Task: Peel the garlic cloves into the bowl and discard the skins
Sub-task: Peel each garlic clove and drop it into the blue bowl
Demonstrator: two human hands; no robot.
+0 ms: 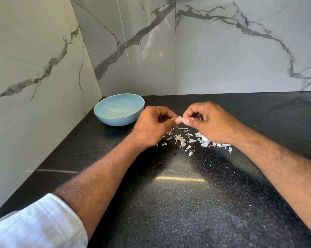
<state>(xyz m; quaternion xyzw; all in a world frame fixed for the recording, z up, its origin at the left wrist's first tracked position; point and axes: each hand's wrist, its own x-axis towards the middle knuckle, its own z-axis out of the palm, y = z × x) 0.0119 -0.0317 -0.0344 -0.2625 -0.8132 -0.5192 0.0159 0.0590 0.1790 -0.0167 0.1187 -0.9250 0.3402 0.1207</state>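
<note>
Two hands: your left hand (152, 125) and right hand (207, 122) pinch one garlic clove (180, 119) together.
Skins (190, 140): scattered beneath them on the black counter (187, 203).
Bowl (118, 109): light blue, left of your hands.

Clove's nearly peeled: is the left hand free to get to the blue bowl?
Probably yes: the blue bowl sits just beyond the left hand, nothing between, though the hand is pinching the garlic clove.

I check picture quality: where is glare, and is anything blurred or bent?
Head view: a bright glare streak lies on the black countertop; the white sleeve is soft; wall tile edges lean from wide-angle distortion; the garlic clove is too small for detail.
</note>
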